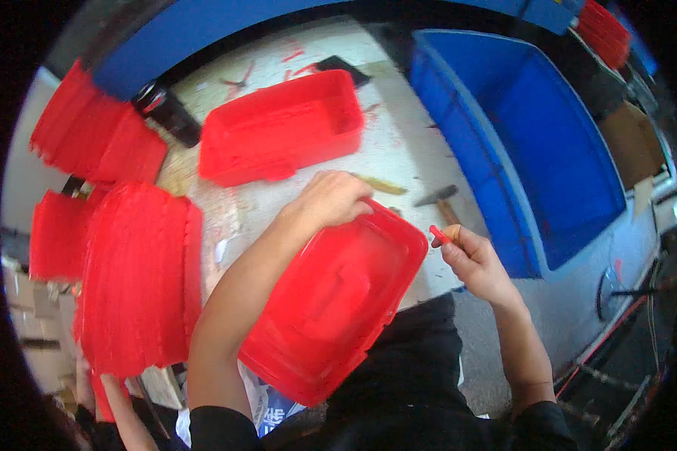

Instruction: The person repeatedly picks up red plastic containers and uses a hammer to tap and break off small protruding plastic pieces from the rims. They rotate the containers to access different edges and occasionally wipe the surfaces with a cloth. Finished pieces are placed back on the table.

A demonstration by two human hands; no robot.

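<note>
Taking the view as a clock face with 12 farthest from the wearer, a shallow, rectangular red plastic tray (314, 297) with a rounded rim sits at 6 o'clock, between the forearms and close against the wearer's body. It is turned askew, probably so that the body backs it while one hand steadies it.

The left hand (332, 200) is at the tray's 12 o'clock edge, fingers curled over the rim and gripping it; their tips are partly hidden. The right hand (475, 259), at 4 o'clock, is nearly closed, pinching a small, slim red plastic piece (438, 234) between thumb and forefinger, just beside the tray's 2 o'clock corner. The piece pokes out past the fingertips, perhaps to leave its end free.

A deeper, rectangular red plastic box (284, 129) rests at 11 o'clock on a pale, scuffed worktable (417, 154). A wooden-handled hammer with a dark head (438, 197) lies between 2 and 3 o'clock, and a thin yellow tool (384, 184) between 1 and 2, both seemingly placed for easy reach.

A large, open blue plastic crate (470, 143) stands at 2 o'clock. A tall stack of nested red plastic pieces (139, 278) fills 8 to 9 o'clock, likely nested to save room.
</note>
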